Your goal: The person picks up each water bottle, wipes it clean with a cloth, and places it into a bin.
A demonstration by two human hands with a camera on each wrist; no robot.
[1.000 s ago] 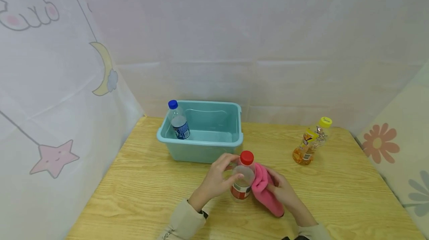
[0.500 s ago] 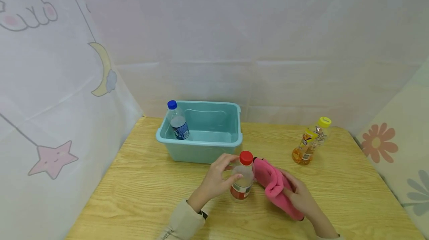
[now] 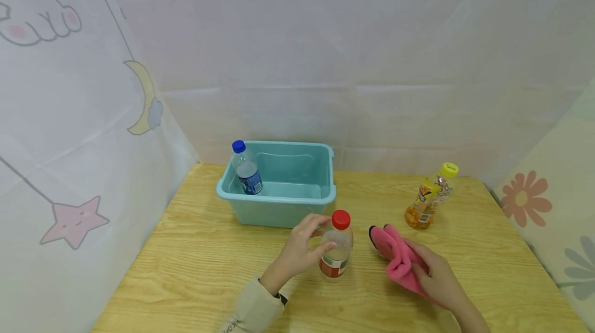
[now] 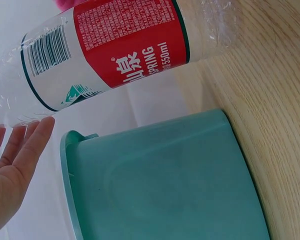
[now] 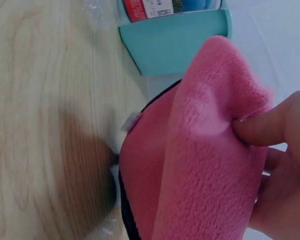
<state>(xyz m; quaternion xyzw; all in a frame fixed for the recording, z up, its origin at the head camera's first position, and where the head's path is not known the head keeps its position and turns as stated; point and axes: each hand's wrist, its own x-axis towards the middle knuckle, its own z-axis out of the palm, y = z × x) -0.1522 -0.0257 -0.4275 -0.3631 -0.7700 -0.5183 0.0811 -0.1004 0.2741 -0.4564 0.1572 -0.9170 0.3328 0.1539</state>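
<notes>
A clear plastic bottle (image 3: 335, 250) with a red cap and a red-and-white label stands upright on the table. My left hand (image 3: 302, 248) holds it by its upper part, thumb in front and fingers behind. The left wrist view shows the fingertips (image 4: 42, 127) against the clear plastic above the label. To the right, my right hand (image 3: 437, 276) grips a folded pink cloth (image 3: 400, 258) with dark edging, apart from the bottle. Close up in the right wrist view, the thumb presses into the plush cloth (image 5: 210, 145) and the other fingers are partly hidden behind it.
Behind the left hand stands a teal plastic tub (image 3: 279, 211), with a blue-capped bottle (image 3: 248, 170) leaning inside at its left. A yellow-capped bottle (image 3: 427, 201) with an orange base stands at the back right of the wooden table (image 3: 200, 266). Printed sheets (image 3: 288, 54) hang around the table.
My right hand has drawn the pink cloth away from the red-capped bottle, rightward and slightly down. The left hand and the bottle have stayed in place.
</notes>
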